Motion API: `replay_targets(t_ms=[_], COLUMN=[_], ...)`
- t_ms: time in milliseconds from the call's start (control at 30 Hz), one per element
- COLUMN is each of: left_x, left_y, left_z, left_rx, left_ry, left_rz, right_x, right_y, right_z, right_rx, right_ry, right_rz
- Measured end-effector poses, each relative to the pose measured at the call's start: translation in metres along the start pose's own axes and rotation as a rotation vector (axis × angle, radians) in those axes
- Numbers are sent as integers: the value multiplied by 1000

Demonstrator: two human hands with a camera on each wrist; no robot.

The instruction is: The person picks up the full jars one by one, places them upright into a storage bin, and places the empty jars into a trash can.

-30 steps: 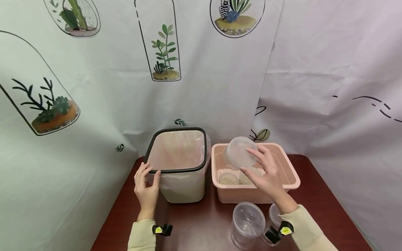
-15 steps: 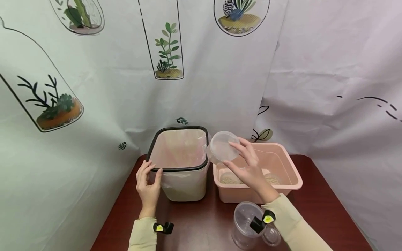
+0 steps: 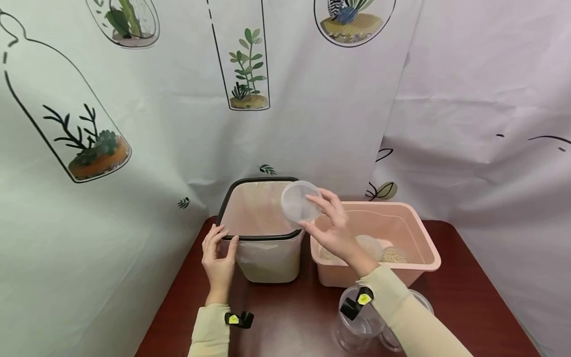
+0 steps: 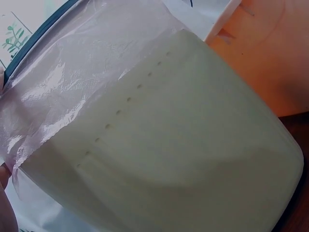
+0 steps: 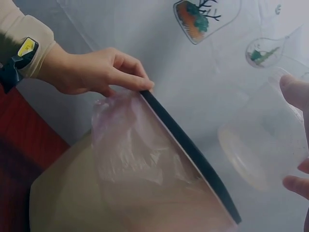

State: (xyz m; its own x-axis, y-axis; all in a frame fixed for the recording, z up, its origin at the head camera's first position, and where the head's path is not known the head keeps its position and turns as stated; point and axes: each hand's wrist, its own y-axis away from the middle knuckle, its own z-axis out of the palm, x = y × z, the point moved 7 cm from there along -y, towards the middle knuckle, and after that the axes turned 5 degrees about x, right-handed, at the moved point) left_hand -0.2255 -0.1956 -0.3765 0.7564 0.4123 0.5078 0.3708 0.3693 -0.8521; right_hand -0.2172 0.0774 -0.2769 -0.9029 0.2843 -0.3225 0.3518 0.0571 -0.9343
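My right hand (image 3: 334, 230) pinches a clear round plastic jar (image 3: 295, 204) between thumb and fingers. The jar is tilted above the right side of the bin's mouth; in the right wrist view the see-through jar (image 5: 256, 130) shows no visible contents. A pale square trash bin (image 3: 272, 265) with a black rim frame stands on the table. A thin translucent bag (image 5: 140, 150) lines it and hangs over the outside. My left hand (image 3: 219, 265) grips the near left of that rim, thumb outside, fingertips over the edge; the left wrist view shows mostly the bin's wall (image 4: 193, 125).
A pink plastic tub (image 3: 379, 273) stands right of the bin, holding several round clear containers (image 3: 394, 255), some with pale grains. Clear jars (image 3: 357, 327) stand before it, partly behind the right sleeve. A printed cloth (image 3: 312, 114) hangs behind the dark red table (image 3: 285, 317).
My right hand has carried the jar leftward from above the pink tub to the bin's mouth. The left hand keeps its grip on the rim. The head view has shifted slightly.
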Motion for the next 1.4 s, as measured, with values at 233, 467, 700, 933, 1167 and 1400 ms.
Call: replay_targets(t_ms=[233,467,700,933,1167,1400], left_x=[2,3,2,4,2,4], left_y=[-1,-3,-3,-1,1,0], left_z=[3,5,4,0,-2,-1], left_rx=[-7,-13,-7,-5,-12,-8], left_ry=[4,5,13,8,7,15], left_rz=[0,15,6,8,0,6], right_x=[24,37,51,59,66,71], right_y=[9,16,24,22,25,24], right_z=[24,44,64,83,102,112], right_rx=[-48,-152,-311,-486,-757,-911], right_ry=[8,84,113,152,285,418], right_rz=[39,102,229,354,440,467])
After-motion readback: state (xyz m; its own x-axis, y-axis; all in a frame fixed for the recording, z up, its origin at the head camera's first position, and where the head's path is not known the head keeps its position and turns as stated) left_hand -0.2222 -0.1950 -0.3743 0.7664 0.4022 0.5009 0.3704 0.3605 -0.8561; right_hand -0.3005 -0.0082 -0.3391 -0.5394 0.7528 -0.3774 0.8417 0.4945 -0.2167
